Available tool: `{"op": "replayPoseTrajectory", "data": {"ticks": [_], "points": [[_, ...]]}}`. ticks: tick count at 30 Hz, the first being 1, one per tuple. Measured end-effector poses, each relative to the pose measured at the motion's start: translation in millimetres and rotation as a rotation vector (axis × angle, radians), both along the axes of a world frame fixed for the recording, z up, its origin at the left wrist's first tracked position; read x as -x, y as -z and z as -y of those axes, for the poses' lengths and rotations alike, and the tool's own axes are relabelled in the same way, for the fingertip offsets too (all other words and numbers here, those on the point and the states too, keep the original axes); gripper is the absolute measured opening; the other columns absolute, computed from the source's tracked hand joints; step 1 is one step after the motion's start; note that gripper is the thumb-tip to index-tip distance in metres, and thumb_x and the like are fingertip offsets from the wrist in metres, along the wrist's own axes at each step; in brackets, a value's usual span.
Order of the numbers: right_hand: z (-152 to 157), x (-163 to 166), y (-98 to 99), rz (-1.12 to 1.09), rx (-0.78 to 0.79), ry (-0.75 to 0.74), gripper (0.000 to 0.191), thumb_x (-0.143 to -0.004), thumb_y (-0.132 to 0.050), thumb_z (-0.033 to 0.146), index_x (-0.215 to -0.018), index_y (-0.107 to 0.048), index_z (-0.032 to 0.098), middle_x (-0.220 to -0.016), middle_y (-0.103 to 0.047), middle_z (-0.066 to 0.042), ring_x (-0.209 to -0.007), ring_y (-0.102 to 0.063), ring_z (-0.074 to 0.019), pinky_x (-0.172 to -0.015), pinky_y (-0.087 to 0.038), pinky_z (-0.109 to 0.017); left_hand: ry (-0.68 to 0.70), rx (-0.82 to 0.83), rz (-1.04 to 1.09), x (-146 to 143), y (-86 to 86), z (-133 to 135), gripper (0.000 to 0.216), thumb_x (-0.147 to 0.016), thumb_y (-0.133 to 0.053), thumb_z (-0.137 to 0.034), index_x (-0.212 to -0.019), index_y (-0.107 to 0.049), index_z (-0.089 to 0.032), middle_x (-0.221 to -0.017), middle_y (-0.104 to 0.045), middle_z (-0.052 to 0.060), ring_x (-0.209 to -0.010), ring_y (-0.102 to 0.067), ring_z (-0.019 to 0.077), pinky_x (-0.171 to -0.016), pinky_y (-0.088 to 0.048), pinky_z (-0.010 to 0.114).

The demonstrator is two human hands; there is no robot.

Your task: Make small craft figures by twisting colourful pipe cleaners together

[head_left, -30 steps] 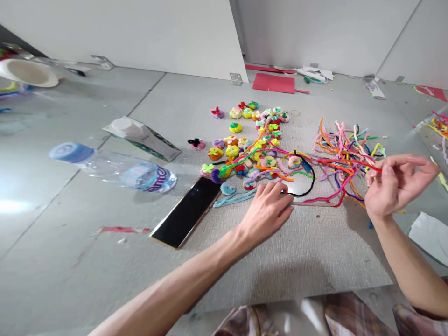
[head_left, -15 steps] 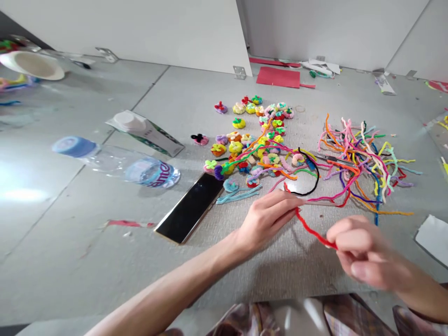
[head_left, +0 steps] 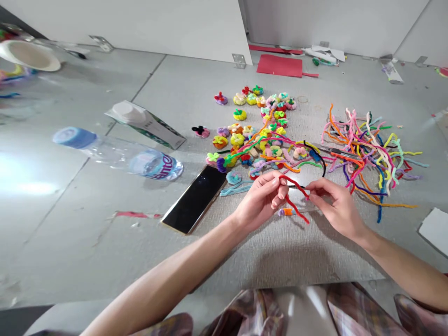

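A fuzzy red pipe cleaner (head_left: 297, 185) spans the gap between my two hands above the table. My left hand (head_left: 268, 190) pinches its bent middle between curled fingers, and one tail hangs down to the right. At the other end, my right hand (head_left: 334, 200) grips the strand between thumb and forefinger. Beneath the hands lies a thin stick with an orange and purple end (head_left: 287, 212), partly covered. Just beyond them is a pile of small pipe-cleaner shapes (head_left: 237, 139). Loose pipe cleaners (head_left: 364, 154) in many colours lie to the right.
A black-screened phone (head_left: 196, 198) lies left of my hands. Further left are a plastic water bottle (head_left: 119, 154) on its side and a carton (head_left: 147, 123). Red paper (head_left: 280, 65) lies by the back panel. Tweezers (head_left: 339, 151) rest on the loose pipe cleaners.
The right hand has come left and up to the left hand. The red pipe cleaner is off the stick, which now lies on the table, and is bent between both hands.
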State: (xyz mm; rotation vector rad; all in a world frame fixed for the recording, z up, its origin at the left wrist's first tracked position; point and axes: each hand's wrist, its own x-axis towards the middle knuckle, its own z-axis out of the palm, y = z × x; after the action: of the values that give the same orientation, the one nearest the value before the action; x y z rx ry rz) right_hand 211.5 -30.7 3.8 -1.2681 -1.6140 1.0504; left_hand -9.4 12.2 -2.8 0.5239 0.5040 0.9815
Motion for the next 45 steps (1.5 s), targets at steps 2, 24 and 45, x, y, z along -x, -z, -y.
{"op": "replayPoseTrajectory", "data": {"ticks": [2, 24, 45], "points": [[-0.6, 0.3, 1.0, -0.04, 0.055, -0.031, 0.01, -0.101, -0.071, 0.026, -0.11, -0.076, 0.025, -0.097, -0.077, -0.003, -0.089, -0.073, -0.0173, -0.082, -0.059, -0.03, -0.023, 0.017, 0.012, -0.5, -0.2, -0.3, 0.034, -0.079, -0.1, -0.036, -0.083, -0.075, -0.013, -0.056, -0.057, -0.006, -0.043, -0.041, 0.0014, -0.044, -0.04, 0.01], [-2.7, 2.4, -1.3, -0.174, 0.245, -0.109, 0.009, -0.09, -0.073, 0.022, -0.097, -0.066, 0.023, -0.085, -0.07, 0.001, -0.079, -0.068, -0.0142, -0.076, -0.055, -0.028, -0.187, 0.1, -0.052, -7.9, 5.5, -1.7, 0.026, -0.082, -0.089, -0.023, -0.077, -0.065, -0.016, -0.069, -0.065, -0.003, -0.052, -0.055, 0.0031, -0.05, -0.047, 0.01], [-2.2, -8.4, -3.9, 0.222, -0.421, -0.047, 0.023, -0.106, -0.048, 0.014, -0.113, -0.066, 0.024, -0.102, -0.069, -0.007, -0.094, -0.068, -0.0218, -0.082, -0.057, -0.038, -0.316, 0.294, -0.116, -5.7, 5.5, -4.0, 0.021, -0.074, -0.094, -0.012, -0.081, -0.074, -0.013, -0.075, -0.072, -0.003, -0.055, -0.062, 0.0015, -0.051, -0.051, 0.008]]}}
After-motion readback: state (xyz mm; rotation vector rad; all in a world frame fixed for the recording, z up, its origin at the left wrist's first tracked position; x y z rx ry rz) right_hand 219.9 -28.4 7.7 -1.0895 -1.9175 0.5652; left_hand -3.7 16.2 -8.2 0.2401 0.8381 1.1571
